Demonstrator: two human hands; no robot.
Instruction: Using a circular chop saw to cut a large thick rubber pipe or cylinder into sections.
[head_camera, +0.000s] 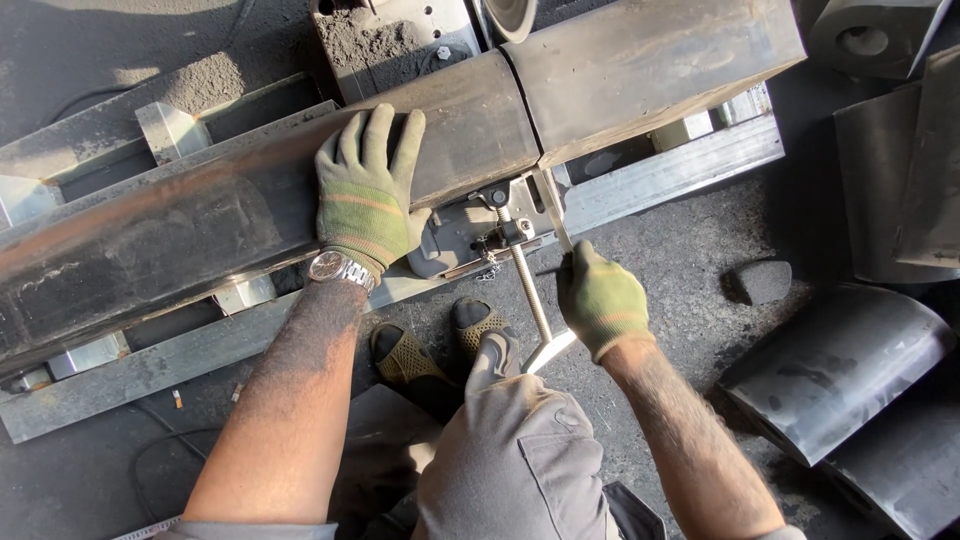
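Note:
My left hand (367, 185), in a green work glove with a wristwatch below it, lies flat with fingers spread on a long dark square steel tube (200, 225). The tube runs from lower left to upper right and meets a second tube section (650, 65) at a seam. My right hand (600, 298), also gloved, is closed around a thin metal bar (553, 215) that stands against the seam. Beside it a threaded vise screw (530, 290) with a handle sticks out of the clamp (470, 232) under the tube.
Grey steel rails (660, 180) carry the tubes. Curved dark steel sheets (840, 370) lie at the right, a dark block (762, 282) on the gritty floor. My sandalled feet (440, 345) and grey trousers (510, 450) are below the clamp.

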